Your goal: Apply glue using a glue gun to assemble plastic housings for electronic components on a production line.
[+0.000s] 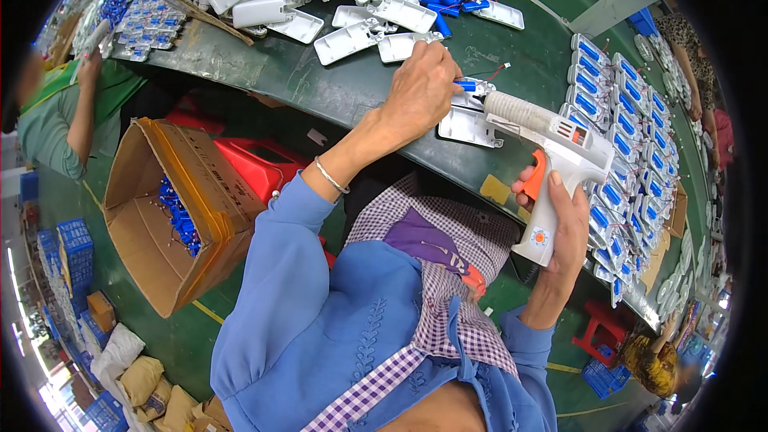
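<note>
Over the green bench (pixel 296 72): showing the blue cell (pixel 466 86) beside the nozzle (pixel 486 99)
Left hand (pixel 422 84): curling narrowly at the blue cell, hiding the exact hold
Right hand (pixel 562 220): gripping the glue gun (pixel 572 148), curling fingers by the orange trigger (pixel 537 174)
Nozzle: ideally aiming close, steadying before squeezing

Your view came from the left fisheye camera on your head, pitched steeply down past your blue blouse (pixel 276 312) and out onto the green workbench (pixel 300 72). It sat close above you, so your left hand (pixel 418 90) and right hand (pixel 566 228) fell near the middle, while the floor (pixel 196 344) and a co-worker's arm (pixel 82 120) lay farther off leftward. Straight edges bowed toward the dark round rim.
</note>
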A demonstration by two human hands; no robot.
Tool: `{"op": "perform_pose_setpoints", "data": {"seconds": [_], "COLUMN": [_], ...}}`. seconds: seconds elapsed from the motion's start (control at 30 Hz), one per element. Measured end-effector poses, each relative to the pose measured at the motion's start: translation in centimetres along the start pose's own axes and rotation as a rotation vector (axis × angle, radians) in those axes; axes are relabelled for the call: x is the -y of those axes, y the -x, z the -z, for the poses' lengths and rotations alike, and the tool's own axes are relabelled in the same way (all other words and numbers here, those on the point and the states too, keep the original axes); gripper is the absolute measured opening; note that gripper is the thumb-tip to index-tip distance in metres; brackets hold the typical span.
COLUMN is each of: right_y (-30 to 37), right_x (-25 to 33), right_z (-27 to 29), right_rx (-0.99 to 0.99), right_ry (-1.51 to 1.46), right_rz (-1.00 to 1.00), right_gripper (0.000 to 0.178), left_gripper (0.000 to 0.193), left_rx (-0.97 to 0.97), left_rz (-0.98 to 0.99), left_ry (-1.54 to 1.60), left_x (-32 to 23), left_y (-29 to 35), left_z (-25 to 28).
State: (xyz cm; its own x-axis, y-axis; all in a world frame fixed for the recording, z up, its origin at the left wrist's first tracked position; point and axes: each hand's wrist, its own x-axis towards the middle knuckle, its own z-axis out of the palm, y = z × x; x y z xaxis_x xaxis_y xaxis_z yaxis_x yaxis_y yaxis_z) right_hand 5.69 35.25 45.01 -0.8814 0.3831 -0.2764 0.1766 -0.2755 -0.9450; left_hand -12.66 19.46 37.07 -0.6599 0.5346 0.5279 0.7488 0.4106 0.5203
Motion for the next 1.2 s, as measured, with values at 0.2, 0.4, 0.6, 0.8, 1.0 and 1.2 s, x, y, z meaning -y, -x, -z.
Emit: {"op": "perform_pose_setpoints", "data": {"seconds": [0.2, 0.4, 0.6, 0.8, 1.0, 1.2], "right_y": [0.5, -0.2, -1.1, -1.6, -0.8, -0.3], "right_x": [0.1, 0.2, 0.3, 0.5, 0.4, 0.4], "right_z": [0.1, -0.5, -0.9, -1.1, -0.5, -0.6], "right_rx": [0.005, -0.001, -0.007, -0.008, -0.013, -0.027], "right_ry": [-0.057, -0.018, 0.055, 0.123, 0.146, 0.141], "right_rz": [0.006, 0.023, 0.011, 0.008, -0.001, -0.014], "right_gripper": [0.032, 0.032, 0.034, 0.03, 0.034, 0.033], "left_gripper": [0.016, 0.016, 0.016, 0.016, 0.014, 0.013], "left_rx": [0.106, 0.103, 0.049, 0.051, 0.053, 0.06], "left_rz": [0.073, 0.101, 0.084, 0.094, 0.082, 0.088], "left_ry": [-0.044, -0.007, 0.05, 0.04, 0.014, 0.001], "left_x": [0.1, 0.2, 0.4, 0.3, 0.0, 0.2], "left_y": [0.1, 0.3, 0.4, 0.4, 0.5, 0.5], "left_z": [-0.6, -0.9, -1.0, -1.1, -0.8, -1.1]}}
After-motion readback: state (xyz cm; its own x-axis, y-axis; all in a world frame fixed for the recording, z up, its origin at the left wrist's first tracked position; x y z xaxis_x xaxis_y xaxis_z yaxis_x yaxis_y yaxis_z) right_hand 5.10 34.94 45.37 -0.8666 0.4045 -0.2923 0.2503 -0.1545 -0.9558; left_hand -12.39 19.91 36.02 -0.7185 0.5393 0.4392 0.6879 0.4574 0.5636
